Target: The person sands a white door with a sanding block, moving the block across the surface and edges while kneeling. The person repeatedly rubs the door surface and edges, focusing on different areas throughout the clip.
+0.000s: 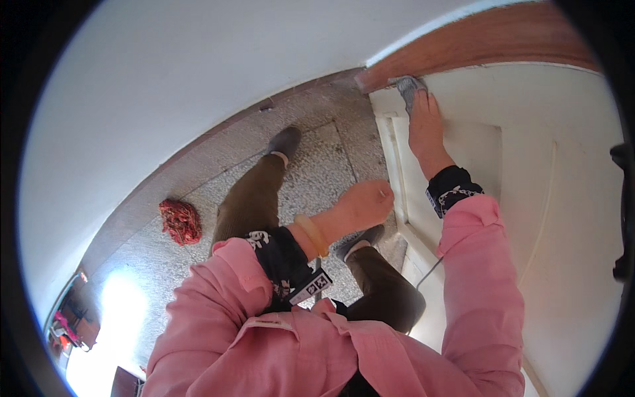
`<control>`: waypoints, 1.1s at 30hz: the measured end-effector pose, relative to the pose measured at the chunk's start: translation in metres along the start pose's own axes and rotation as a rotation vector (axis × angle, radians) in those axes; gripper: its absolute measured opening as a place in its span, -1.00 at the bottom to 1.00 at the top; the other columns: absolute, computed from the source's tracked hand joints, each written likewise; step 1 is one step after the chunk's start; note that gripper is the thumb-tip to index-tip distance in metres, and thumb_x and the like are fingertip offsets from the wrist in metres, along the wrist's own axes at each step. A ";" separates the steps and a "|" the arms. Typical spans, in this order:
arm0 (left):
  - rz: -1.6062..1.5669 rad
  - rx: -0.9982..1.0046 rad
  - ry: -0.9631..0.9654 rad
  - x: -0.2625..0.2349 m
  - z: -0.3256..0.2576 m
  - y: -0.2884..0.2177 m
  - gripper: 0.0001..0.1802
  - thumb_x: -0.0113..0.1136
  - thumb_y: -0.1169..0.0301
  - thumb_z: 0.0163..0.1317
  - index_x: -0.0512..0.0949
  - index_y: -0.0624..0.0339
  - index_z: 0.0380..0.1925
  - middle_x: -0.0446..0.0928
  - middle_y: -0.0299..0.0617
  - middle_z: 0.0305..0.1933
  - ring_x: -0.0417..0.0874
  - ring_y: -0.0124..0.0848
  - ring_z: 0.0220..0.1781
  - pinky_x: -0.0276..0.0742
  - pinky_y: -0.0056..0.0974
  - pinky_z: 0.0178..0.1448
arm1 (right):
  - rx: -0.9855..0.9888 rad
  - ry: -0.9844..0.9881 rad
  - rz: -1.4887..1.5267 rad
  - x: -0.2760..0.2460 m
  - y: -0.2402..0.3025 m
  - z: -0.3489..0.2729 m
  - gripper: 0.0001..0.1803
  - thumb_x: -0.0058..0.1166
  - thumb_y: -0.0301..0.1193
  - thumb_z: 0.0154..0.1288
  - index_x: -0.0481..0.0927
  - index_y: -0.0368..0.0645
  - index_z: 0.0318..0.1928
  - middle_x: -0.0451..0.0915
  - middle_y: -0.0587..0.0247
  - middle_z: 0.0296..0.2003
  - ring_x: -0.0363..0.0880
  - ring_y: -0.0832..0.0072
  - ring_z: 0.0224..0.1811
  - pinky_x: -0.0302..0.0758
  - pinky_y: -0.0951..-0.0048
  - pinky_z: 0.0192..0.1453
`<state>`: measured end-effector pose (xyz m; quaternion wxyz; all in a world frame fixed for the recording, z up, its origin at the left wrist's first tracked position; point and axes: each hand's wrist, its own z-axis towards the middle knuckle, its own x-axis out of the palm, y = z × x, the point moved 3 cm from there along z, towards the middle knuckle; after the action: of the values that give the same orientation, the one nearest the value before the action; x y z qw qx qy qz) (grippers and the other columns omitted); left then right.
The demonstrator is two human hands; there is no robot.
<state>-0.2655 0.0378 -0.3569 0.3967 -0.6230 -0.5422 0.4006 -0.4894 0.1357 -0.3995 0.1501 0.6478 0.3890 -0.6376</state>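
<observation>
My right hand [426,135] reaches up along a white panelled door [529,126]. Its fingers press a crumpled grey cloth [409,89] against the door's corner, beside the brown wooden frame [489,41]. Lower down, my left hand [364,206] is closed near the door's edge, its back toward me. The curled fingers are mostly hidden, so I cannot see what they hold, if anything. A pale yellow bangle [311,235] circles the left wrist, and both wrists carry black bands.
A white wall [198,73] curves along the left, with a grey skirting below it. On the speckled stone floor [317,162] lies a red bundle [180,221]. My feet stand apart between wall and door. Bright light falls on the floor at lower left.
</observation>
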 end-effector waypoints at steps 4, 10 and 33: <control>-0.096 -0.082 0.019 -0.005 0.003 -0.001 -0.76 0.14 0.27 0.37 0.62 0.22 -0.19 0.69 0.01 -0.30 0.72 -0.11 -0.21 0.61 -0.08 -0.10 | 0.024 -0.124 0.413 0.046 0.011 0.008 -0.46 -0.18 -0.66 0.36 0.37 -0.38 0.36 0.35 -0.21 0.35 0.24 -0.04 0.49 0.22 0.16 0.58; -0.070 -0.066 0.039 -0.008 0.005 -0.005 -0.75 0.13 0.29 0.40 0.60 0.26 -0.14 0.69 -0.10 -0.35 0.71 -0.35 -0.31 0.62 -0.21 -0.16 | -0.036 -0.139 0.100 0.041 -0.001 0.001 -0.45 -0.16 -0.63 0.36 0.36 -0.39 0.37 0.36 -0.21 0.33 0.26 -0.05 0.46 0.21 0.18 0.58; 0.036 -0.080 -0.114 0.001 0.013 0.011 -0.65 0.18 0.27 0.36 0.56 0.29 0.01 0.68 0.05 -0.14 0.71 -0.20 -0.07 0.61 -0.15 0.00 | 0.968 0.597 1.605 0.075 0.054 -0.158 -0.82 0.19 -0.40 0.35 0.68 -0.25 -0.14 0.70 0.22 -0.30 0.69 0.43 -0.32 0.63 0.45 -0.25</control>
<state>-0.2730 0.0386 -0.3721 0.3326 -0.6242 -0.5682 0.4206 -0.3482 0.2330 -0.4639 0.1527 0.8457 -0.4478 -0.2470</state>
